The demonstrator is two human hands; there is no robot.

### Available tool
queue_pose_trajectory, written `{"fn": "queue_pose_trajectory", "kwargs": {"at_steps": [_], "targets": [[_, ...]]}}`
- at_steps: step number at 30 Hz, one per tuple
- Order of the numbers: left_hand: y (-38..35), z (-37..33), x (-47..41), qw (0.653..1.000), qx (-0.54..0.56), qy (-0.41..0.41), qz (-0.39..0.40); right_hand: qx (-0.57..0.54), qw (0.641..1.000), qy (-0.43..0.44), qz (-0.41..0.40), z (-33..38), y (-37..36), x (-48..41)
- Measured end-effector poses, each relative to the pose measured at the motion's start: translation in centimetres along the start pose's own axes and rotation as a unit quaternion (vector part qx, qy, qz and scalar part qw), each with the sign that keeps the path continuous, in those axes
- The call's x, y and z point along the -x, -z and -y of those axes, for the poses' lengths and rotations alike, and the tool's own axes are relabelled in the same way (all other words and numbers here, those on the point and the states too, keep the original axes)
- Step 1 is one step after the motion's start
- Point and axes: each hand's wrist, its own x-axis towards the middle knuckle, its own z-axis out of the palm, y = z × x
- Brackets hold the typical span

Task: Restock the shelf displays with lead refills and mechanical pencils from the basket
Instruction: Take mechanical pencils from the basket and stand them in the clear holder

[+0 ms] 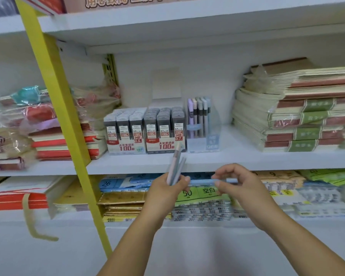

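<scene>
Shelf (247, 156) front: right hand (241, 188) pinches pencil (202, 182)

Bare forearms (131, 246); left hand (165, 193) and right hand (242, 188) likewise bare.

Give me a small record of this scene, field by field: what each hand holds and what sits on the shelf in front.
Left hand: grips two pencils, tips pointing up
Right hand: pinches a blue pencil, lying level between the hands
Pencil display: clear box on the shelf, pencils upright inside
Lead refills: two display boxes, marked 0.5 and 0.7, left of the pencil display
Surroundings: notebook stacks to the right, yellow post to the left
Basket: not in view
</scene>
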Motion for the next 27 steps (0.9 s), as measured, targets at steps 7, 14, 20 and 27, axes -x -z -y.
{"fn": "queue_pose_trajectory", "kwargs": {"at_steps": [7, 14, 20, 27], "targets": [[-1.9, -2.0, -1.3, 0.994, 0.108, -0.006, 0.018, -0.099, 0.989, 0.07, -0.088, 3.2, 0.2, -2.0], [-1.1, -3.4, -3.0, 0.985, 0.158, -0.062, 0.019, 0.07, 0.952, 0.266, -0.137, 9.9, 2.4, -7.7], [-0.8, -4.0, -4.0, 0.978, 0.191, -0.071, 0.041, 0.284, 0.909, 0.282, -0.115, 10.7, 2.6, -12.9], [-0.9, -3.9, -4.8, 0.976, 0.199, -0.072, 0.052, 0.349, 0.897, 0.257, -0.088, 9.1, 2.2, -15.1]]}}
